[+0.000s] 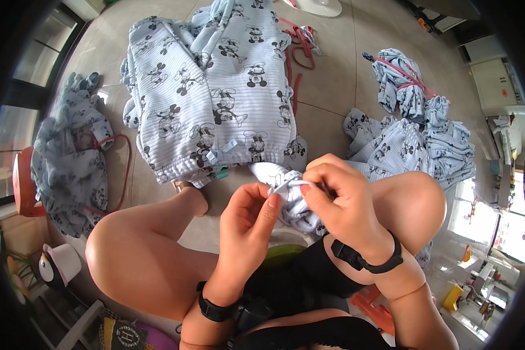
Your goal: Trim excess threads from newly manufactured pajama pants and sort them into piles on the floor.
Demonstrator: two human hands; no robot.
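Observation:
Between my knees, a pale blue ribbed garment with a cartoon print is bunched up. My left hand pinches its edge between thumb and fingertips. On the other side, my right hand grips the same edge, with a short band of fabric stretched between the two hands. Just beyond lies a large stack of matching garments, with an elastic gathered hem facing me. A pale blue ribbon bow sits near that hem, and a small green tag hangs below it.
Matching garments are heaped at the left over an orange stool. More lie in a pile at the right and a bundle tied with red strips. Loose red strips lie on the tiled floor. A penguin-shaped object stands lower left.

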